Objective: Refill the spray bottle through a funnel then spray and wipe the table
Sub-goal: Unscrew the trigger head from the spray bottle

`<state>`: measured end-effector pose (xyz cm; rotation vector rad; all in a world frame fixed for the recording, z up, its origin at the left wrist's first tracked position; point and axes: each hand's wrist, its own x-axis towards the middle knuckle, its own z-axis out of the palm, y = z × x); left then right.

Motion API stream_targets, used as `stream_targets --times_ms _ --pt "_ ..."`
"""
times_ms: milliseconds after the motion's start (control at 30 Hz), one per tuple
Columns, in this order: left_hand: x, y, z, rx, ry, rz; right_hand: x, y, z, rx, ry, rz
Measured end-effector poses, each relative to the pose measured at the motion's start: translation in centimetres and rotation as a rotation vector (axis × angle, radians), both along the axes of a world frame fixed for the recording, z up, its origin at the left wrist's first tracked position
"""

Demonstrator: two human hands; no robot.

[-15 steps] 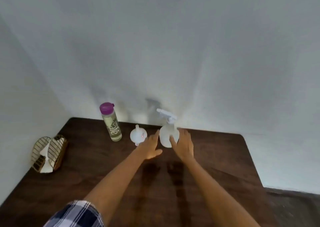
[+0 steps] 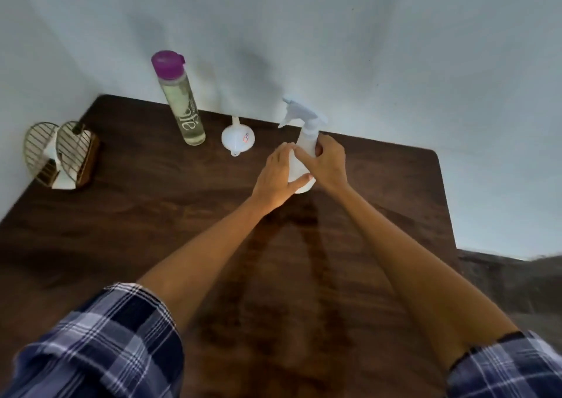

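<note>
Two hands now grip the white plastic spray bottle (image 2: 299, 166), where half a second ago they only reached toward it with fingers spread. From my remote seat, I read that as the start of unscrewing the trigger head so the refill can begin. My left hand (image 2: 278, 177) wraps the bottle's rounded body, thumb curled across its front; my right hand (image 2: 330, 162) closes round the narrow neck just under the white trigger nozzle (image 2: 299, 113). Both hold firmly, nothing loose between the fingers. The bottle stands upright on the dark wooden desk (image 2: 152, 215), near the middle of its far edge. Just beside it to the left lies the small white plastic funnel (image 2: 238, 137), untouched, and further left stands the tall clear bottle of pale liquid with a purple cap (image 2: 179, 99), also by the far edge. At the desk's left edge sits a gold wire holder on a wooden base (image 2: 62, 154). Whether the head has begun to turn, I cannot tell.
</note>
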<state>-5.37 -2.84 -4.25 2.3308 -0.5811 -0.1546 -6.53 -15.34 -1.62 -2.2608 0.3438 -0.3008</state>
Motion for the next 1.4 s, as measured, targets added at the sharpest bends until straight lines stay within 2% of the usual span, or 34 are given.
stream_targets --times_ms 100,233,333,467,567,733,933,1033,1100,1167,1267,1400 --pt "-2.0 0.1 0.2 -0.088 0.026 -0.024 -3.5 0.3 0.6 -0.008 -0.005 0.027" --pt "-4.5 0.7 -0.5 -0.093 0.061 -0.112 -7.7 1.3 0.4 0.024 -0.013 0.001" --pt "-5.2 0.9 -2.2 -0.079 0.045 -0.127 -8.8 1.4 -1.0 -0.034 -0.025 0.021" --pt "-5.8 0.8 -5.3 -0.271 0.098 -0.121 -8.7 2.1 -3.3 -0.048 -0.186 -0.030" --pt "-5.0 0.6 -5.7 -0.311 0.023 -0.181 -8.3 2.1 -4.3 -0.044 -0.262 -0.011" --pt "-6.5 0.7 -5.4 -0.304 -0.062 -0.166 -10.1 2.6 -3.4 -0.098 -0.257 0.052" --pt "-13.6 3.8 -4.8 -0.293 -0.001 -0.134 -16.6 5.4 -2.9 -0.097 -0.211 0.098" --pt "-17.0 4.3 -4.5 -0.263 0.022 -0.095 -19.7 5.5 -2.1 -0.107 -0.115 0.093" --pt "-19.1 4.3 -4.0 -0.222 0.024 -0.053 -21.4 5.6 -1.7 -0.177 -0.079 0.055" --pt "-20.9 4.1 -3.5 -0.153 -0.002 0.000 -23.0 6.1 -1.6 -0.302 -0.105 -0.085" --pt "-22.0 3.2 -2.9 -0.078 -0.034 0.084 -24.0 7.0 -1.4 -0.391 -0.261 -0.276" --pt "-21.8 1.6 -2.5 -0.056 -0.026 0.140 -23.1 6.7 -0.3 -0.473 -0.374 -0.350"
